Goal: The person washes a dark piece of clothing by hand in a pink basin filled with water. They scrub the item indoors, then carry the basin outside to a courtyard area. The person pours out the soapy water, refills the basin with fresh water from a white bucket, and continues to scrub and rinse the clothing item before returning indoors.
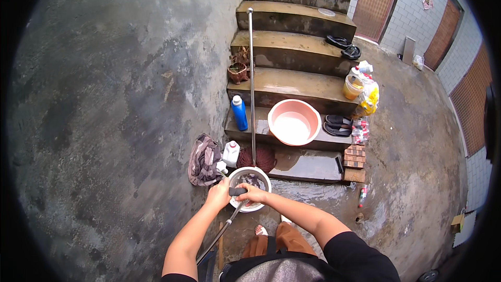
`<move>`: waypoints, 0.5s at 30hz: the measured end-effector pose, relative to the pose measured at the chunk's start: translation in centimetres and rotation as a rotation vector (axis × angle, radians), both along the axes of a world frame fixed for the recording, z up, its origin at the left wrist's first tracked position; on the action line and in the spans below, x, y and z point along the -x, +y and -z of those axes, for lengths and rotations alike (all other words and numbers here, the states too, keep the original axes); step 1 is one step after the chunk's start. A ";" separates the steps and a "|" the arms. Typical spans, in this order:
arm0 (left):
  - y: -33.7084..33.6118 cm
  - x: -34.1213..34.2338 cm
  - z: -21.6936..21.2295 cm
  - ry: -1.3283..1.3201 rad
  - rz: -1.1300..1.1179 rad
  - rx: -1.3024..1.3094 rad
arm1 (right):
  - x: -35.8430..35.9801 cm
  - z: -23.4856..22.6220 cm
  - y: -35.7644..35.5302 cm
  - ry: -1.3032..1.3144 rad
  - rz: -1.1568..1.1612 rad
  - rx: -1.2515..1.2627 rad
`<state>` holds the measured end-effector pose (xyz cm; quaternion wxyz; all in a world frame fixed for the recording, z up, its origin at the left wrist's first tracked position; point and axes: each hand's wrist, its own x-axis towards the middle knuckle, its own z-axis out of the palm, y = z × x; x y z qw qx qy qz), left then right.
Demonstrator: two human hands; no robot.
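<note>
Both my hands are closed around a short black grip (237,191) above a white bucket (265,202). My left hand (217,194) has its left end and my right hand (252,194) its right end. A silver metal pole (215,241) slants from the lower left up to just under my hands; how it joins the grip is hidden. Murky water and something dark show inside the bucket. Behind it, a dark red stringy mop head (264,160) lies against the lowest step, with a long metal handle (252,83) standing up along the stairs.
Concrete stairs (292,36) rise ahead, wet near the bottom. On them stand a pink basin (294,121) with water, a blue bottle (239,114) and black slippers (338,125). A crumpled cloth (203,162) and white jug (231,153) sit left. Bricks (355,156) edge the right.
</note>
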<state>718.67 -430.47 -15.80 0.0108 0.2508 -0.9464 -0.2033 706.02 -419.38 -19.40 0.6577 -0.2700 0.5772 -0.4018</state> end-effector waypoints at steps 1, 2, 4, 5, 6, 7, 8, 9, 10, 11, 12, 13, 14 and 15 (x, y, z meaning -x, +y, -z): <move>0.4 0.6 0.8 0.003 -0.090 -0.052 | 1.0 0.3 0.4 -0.187 0.049 -0.031; 0.9 1.4 1.1 0.000 -0.111 -0.109 | 2.2 0.5 0.8 -0.245 0.087 -0.063; 2.0 3.8 1.9 0.031 -0.132 -0.241 | 4.7 1.5 1.6 -0.217 0.079 -0.112; 2.7 5.3 1.1 0.041 -0.137 -0.270 | 5.9 2.0 2.1 -0.100 0.055 -0.128; 2.8 6.5 2.0 0.053 -0.122 -0.323 | 7.4 2.4 2.3 -0.093 0.033 -0.179; 2.7 7.8 3.2 0.064 -0.107 -0.376 | 9.0 2.7 2.7 -0.086 0.011 -0.230; 2.7 9.1 4.5 0.078 -0.190 -0.472 | 10.5 3.1 3.2 -0.042 0.111 -0.166; 2.7 10.4 6.1 0.187 -0.234 -0.467 | 12.2 4.3 3.5 -0.095 0.202 -0.128; 2.6 11.7 8.9 0.267 -0.348 -0.586 | 14.0 5.3 3.6 -0.075 0.282 -0.146; 2.7 13.7 9.4 0.346 -0.455 -0.708 | 15.9 6.4 3.9 -0.054 0.369 -0.165; 2.9 15.6 9.1 0.315 -0.567 -0.958 | 17.8 7.3 4.1 -0.072 0.456 -0.174; 2.8 17.3 10.1 0.342 -0.582 -0.972 | 19.8 8.2 4.3 -0.090 0.541 -0.182; 2.7 19.0 11.1 0.331 -0.564 -1.018 | 21.9 10.0 4.6 -0.080 0.624 -0.199; 2.5 20.5 12.0 0.321 -0.552 -1.059 | 23.7 11.5 4.5 -0.077 0.727 -0.222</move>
